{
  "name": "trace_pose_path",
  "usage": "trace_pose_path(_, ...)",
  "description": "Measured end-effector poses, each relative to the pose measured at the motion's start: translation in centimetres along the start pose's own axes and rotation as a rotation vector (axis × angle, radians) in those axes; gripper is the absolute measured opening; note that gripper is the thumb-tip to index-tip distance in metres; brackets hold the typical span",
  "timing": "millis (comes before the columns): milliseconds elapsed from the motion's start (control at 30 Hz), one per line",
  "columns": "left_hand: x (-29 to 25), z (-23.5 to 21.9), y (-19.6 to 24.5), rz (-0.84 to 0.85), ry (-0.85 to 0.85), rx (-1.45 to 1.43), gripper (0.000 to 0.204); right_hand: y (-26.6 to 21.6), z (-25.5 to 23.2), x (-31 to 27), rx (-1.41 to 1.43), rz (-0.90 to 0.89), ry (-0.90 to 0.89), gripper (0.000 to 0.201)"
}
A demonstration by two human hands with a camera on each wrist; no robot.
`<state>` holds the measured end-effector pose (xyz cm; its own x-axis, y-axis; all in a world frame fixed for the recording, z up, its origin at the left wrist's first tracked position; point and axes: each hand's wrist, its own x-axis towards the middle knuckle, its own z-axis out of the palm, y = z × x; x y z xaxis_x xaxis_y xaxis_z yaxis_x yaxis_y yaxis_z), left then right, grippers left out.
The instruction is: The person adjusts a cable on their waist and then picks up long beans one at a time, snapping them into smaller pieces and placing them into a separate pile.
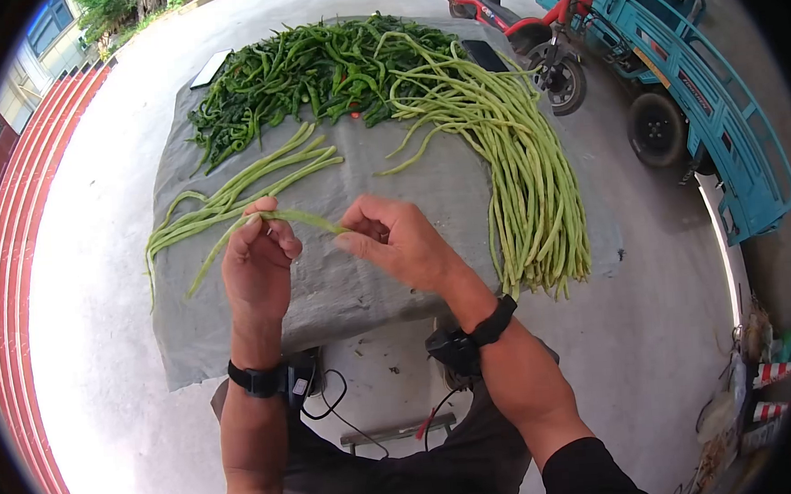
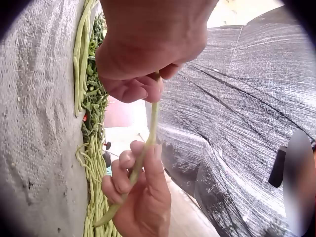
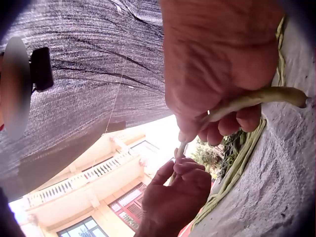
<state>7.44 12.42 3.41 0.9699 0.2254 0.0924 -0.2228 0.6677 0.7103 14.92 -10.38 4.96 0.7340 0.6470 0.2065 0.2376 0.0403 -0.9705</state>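
A pale green long bean is stretched between both hands, above the front of a grey cloth. My left hand pinches it between thumb and fingertips, and part of the bean hangs down beyond that hand to the left. My right hand pinches the bean near its other end. In the right wrist view, the tip of the bean sticks out past the right hand's fingers. Beyond the left hand, several long beans lie loosely side by side on the cloth.
A thick bundle of long beans covers the cloth's right side. Green peppers are heaped at the back, between a pale flat object and a dark one. A blue cargo tricycle stands beyond at the right.
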Motion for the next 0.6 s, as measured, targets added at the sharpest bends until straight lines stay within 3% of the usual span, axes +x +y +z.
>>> trace_pose_path(233, 0.0, 0.2, -1.0, -0.139, 0.077, -0.126, 0.034, 0.1, -0.4, -0.2, 0.006, 0.042, -0.050, 0.026)
trace_pose_path(433, 0.2, 0.3, -1.7, -0.214, 0.178, -0.027, 0.033, -0.6, -0.5, -0.6, -0.085, 0.030, -0.071, 0.021)
trace_pose_path(600, 0.1, 0.4, -2.1, -0.212, 0.162, 0.031, 0.031, -0.6, -0.6, -0.7, -0.083, 0.041, -0.081, 0.021)
